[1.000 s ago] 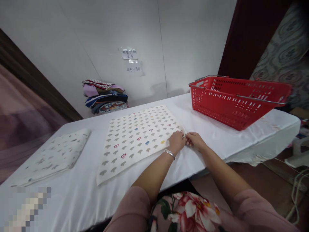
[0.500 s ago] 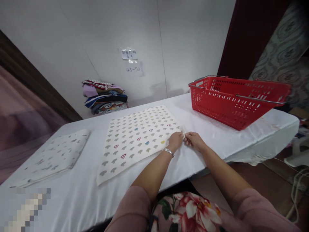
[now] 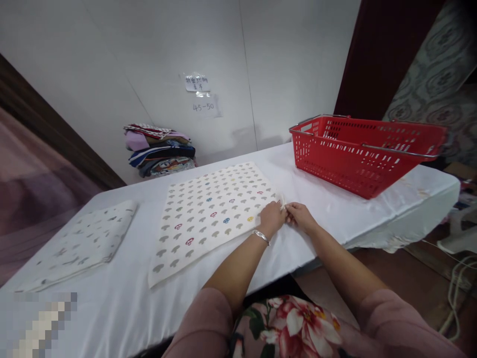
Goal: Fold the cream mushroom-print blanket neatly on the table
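A cream cloth (image 3: 208, 219) printed with grey and coloured mushroom shapes lies spread on the table. At its right edge my left hand (image 3: 272, 217), with a silver bracelet at the wrist, is closed on the gathered cloth. My right hand (image 3: 300, 217) pinches the same bunched edge from the other side, the two hands nearly touching. The exact fold between the fingertips is small and partly hidden.
A white-covered table (image 3: 122, 308) fills the middle. To the left lies a folded patterned cloth (image 3: 85, 243). A red basket (image 3: 346, 159) stands at the back right. Piled folded fabrics (image 3: 160, 151) sit by the wall under paper signs (image 3: 204, 105).
My fingers have shifted slightly at the cloth's right edge, and less of the bunched edge shows between them. The view has moved a little; the cloth lies as before.
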{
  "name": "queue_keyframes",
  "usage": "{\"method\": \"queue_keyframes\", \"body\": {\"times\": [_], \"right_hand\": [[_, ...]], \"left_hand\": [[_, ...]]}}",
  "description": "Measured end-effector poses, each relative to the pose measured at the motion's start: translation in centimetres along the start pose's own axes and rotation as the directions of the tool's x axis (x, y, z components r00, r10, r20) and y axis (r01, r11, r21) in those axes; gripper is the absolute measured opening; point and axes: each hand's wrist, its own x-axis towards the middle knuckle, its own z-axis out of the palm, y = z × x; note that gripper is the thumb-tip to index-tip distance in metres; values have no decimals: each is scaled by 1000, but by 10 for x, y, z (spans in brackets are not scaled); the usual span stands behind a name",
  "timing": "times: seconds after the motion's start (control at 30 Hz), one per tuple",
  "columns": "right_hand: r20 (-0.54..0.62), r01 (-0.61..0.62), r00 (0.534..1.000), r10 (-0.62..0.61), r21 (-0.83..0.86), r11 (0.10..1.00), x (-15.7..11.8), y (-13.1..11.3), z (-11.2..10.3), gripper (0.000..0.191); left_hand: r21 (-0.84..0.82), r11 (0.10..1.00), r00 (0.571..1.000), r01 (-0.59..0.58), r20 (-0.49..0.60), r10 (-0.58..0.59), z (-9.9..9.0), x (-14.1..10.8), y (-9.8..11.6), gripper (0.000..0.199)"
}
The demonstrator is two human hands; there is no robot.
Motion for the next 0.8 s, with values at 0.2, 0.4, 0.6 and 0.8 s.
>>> {"method": "queue_keyframes", "body": {"times": [0.2, 0.4, 0.6, 0.8], "right_hand": [[-22, 34, 999, -34, -12, 999, -1, 0, 0, 22], [-51, 41, 998, -43, -52, 998, -2, -3, 5, 25], [-86, -13, 996, 14, 10, 1000, 0, -3, 5, 18], [-152, -17, 988, 37, 135, 991, 1, -4, 3, 13]], "left_hand": [[-119, 990, 996, 81, 52, -75, -3, 7, -5, 28], [-185, 978, 993, 98, 77, -85, -2, 11, -10, 31], [-107, 990, 996, 90, 23, -88, 0, 6, -7, 31], [124, 992, 998, -23, -47, 29, -6, 3, -6, 28]]}}
